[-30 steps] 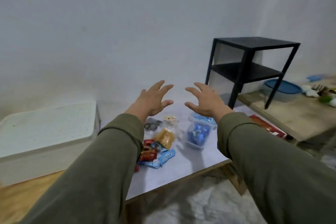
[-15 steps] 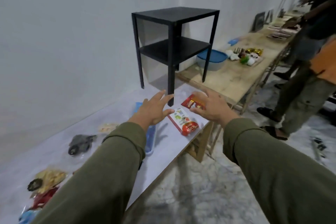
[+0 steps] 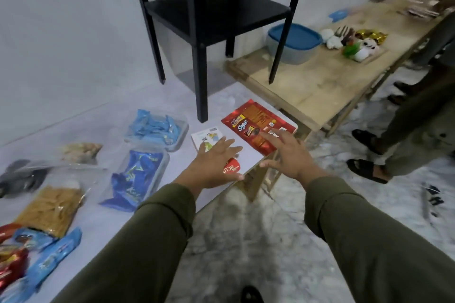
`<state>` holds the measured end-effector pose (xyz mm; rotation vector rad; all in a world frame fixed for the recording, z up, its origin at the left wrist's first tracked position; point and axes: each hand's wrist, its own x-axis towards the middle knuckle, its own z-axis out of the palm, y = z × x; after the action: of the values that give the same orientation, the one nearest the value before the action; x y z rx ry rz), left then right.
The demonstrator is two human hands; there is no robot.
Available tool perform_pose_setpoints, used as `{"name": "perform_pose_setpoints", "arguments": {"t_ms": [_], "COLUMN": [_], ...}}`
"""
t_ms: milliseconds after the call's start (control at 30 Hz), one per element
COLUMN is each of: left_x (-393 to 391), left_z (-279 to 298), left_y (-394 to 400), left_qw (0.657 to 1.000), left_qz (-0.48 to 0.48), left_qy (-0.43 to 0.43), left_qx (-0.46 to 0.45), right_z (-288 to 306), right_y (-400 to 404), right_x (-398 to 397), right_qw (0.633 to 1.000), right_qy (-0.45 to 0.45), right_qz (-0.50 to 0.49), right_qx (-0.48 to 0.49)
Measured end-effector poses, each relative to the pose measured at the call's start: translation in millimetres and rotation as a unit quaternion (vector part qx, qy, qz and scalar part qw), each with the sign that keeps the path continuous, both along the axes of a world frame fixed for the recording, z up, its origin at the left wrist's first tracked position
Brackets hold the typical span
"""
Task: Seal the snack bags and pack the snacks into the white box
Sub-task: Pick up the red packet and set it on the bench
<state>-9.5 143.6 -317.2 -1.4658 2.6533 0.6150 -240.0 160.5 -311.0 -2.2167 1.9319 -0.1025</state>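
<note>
Now, going left to right along the tabletop [image 3: 93, 226]: at the far left edge lie red wrappers [image 3: 9, 265] and light blue packets [image 3: 51, 259], partly cut off by the frame, so I cannot count them. Beside them sits a clear bag of yellow sticks [image 3: 50, 209], then a grey bag [image 3: 21, 177] and a pale snack bag [image 3: 81, 152], both too blurred for me to say whether their mouths are sealed. Next come a dark blue packet [image 3: 134, 179] in a clear tray and a tray of light blue sachets [image 3: 156, 129].

My left hand [image 3: 211, 167] is spread wide, fingers straight, over the white and red packet [image 3: 209, 141]; it covers the packet's middle, and I cannot tell whether the palm is touching it. My right hand [image 3: 290, 155] is also spread and holds nothing, its forefinger reaching over the near edge of the red Shoosie bag [image 3: 251, 120], which lies flat at the tabletop's right corner, just beside the black stand's leg [image 3: 200, 81].

I judge the step to be picking up these two packets. To do it well I would press each flat and slide it slightly toward the edge, then get fingers under it rather than pinch it from above, and check its top seam before carrying it.

The white box is not in view at all, so I would have to turn to find it.
</note>
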Motion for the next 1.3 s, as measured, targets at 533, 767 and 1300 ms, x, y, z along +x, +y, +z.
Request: {"name": "perform_pose_setpoints", "arguments": {"t_ms": [533,767,1300], "left_x": [-29,-36,37], "left_z": [-81,-66,135], "left_y": [-29,-28,7], "left_qw": [0.988,0.993,0.981], "left_qz": [0.054,0.058,0.142], "left_qy": [-0.044,-0.07,0.007], "left_qx": [-0.134,-0.071,-0.129], "right_z": [-106,-104,114], "right_y": [-65,-59,-62], "right_x": [-36,-34,35], "right_qw": [0.979,0.971,0.95], "right_qy": [0.079,0.05,-0.034], "right_qz": [0.173,0.2,0.285], "right_qx": [-0.071,-0.117,-0.123]}}
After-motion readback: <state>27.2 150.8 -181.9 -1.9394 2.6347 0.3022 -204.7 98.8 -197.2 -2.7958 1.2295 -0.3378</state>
